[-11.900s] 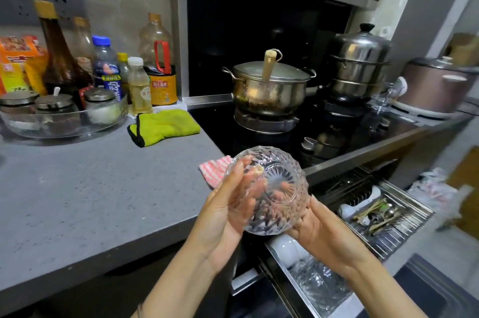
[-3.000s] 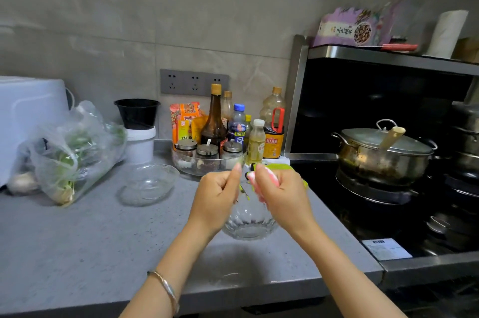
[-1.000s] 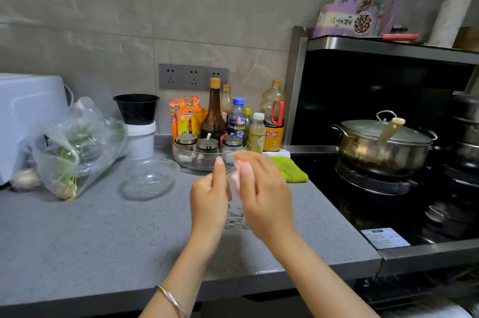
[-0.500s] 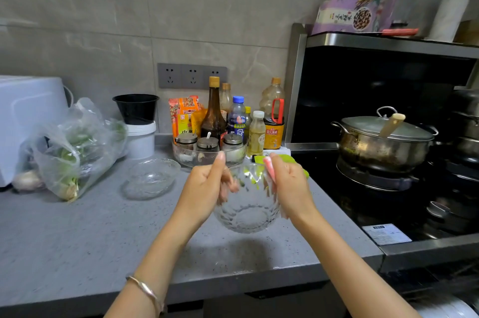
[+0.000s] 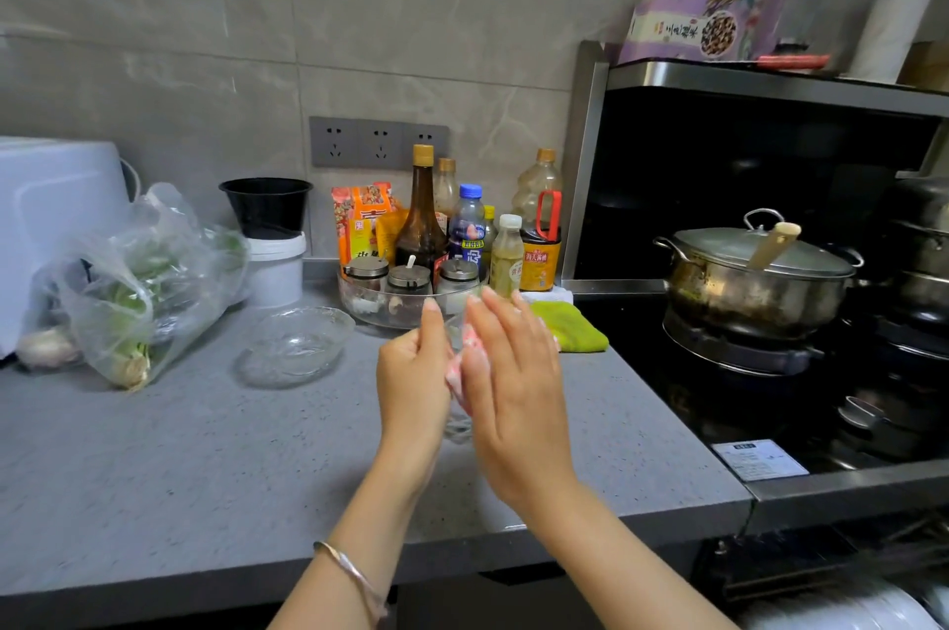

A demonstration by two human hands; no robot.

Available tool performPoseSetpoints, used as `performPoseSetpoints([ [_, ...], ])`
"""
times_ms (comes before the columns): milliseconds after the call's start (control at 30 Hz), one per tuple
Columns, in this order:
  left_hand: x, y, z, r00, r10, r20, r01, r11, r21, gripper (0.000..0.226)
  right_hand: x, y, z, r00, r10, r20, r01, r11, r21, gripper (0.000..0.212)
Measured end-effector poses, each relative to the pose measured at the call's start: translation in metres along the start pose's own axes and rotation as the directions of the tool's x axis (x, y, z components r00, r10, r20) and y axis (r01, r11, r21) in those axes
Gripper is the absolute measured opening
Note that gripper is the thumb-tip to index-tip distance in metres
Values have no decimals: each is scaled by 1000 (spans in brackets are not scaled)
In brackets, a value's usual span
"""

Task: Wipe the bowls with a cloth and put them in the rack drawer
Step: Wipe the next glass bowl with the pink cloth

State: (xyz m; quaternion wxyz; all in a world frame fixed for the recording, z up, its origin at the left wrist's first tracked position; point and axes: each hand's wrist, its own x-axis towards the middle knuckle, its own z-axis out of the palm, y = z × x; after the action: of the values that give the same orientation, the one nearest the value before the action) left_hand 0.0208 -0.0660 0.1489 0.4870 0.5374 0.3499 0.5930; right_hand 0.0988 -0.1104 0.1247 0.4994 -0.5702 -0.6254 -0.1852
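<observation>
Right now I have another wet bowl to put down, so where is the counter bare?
Most room: the front-left countertop, between the shallow glass dish, the left hand and the front edge. A smaller patch lies right of the right hand, between the green cloth and the stove. The back by the wall is crowded: bag of greens, condiment tray, bottles.

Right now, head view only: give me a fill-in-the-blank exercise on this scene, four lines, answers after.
1. The left hand grips the clear cut-glass bowl while the right hand presses a ___ wiping cloth against it.
2. The shallow clear glass dish rests on the grey ___.
3. The folded cloth beside the black stove is ___.
4. The thin silver bracelet is on the ___ wrist.
Missing: pink; countertop; green; left.
</observation>
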Motion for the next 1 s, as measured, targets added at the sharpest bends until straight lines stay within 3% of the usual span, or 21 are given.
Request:
performPoseSetpoints([
  [67, -3, -5, 3, 999, -44, 31, 46, 998, -43, 53, 3, 0, 2, 995, -98, -24, 95, 988, -120, 51],
  [133, -6, -4, 3, 998, -49, 34, 50, 999, -4, 56, 10, 2, -4, 996, -85, -25, 83, 994, -73, 48],
  [233, -10, 3, -2, 1000, -15, 27, 13, 997, 73, 58, 24, 10, -11, 982, 174, 68, -184, 960, 212, 52],
  [333, -12, 7, -10, 999, -34, 21, 33, 999, 25, 56, 34, 18, -20, 891, 403, 209, -453, 760, 466, 59],
  [433, -9, 7, -14, 997, -70, 26, 72, 994, -85, 57, 36, 20, -28, 848, 459, 265, -523, 640, 563, 59],
  [533, -4, 6, -14, 994, -69, 82, 78, 992, -102, 56, 37, 22, -31, 843, 467, 265, -530, 647, 548, 63],
  [600, 3, 7, -15, 989, -47, 144, 51, 998, -25, 58, 40, 21, -36, 850, 467, 244, -522, 687, 506, 65],
  [700, 10, 15, -16, 961, 58, 269, -96, 987, 130, 59, 45, 20, -41, 890, 390, 236, -456, 775, 437, 66],
  [833, 14, 23, -11, 864, 130, 486, -267, 937, 224, 57, 45, 19, -33, 911, 304, 277, -390, 853, 346, 57],
  [900, 14, 21, -9, 862, 175, 475, -316, 919, 235, 60, 40, 19, -29, 914, 291, 281, -387, 830, 401, 57],
  [1000, 11, 14, -10, 919, 205, 338, -289, 931, 223, 63, 31, 20, -24, 927, 293, 232, -371, 802, 469, 58],
])
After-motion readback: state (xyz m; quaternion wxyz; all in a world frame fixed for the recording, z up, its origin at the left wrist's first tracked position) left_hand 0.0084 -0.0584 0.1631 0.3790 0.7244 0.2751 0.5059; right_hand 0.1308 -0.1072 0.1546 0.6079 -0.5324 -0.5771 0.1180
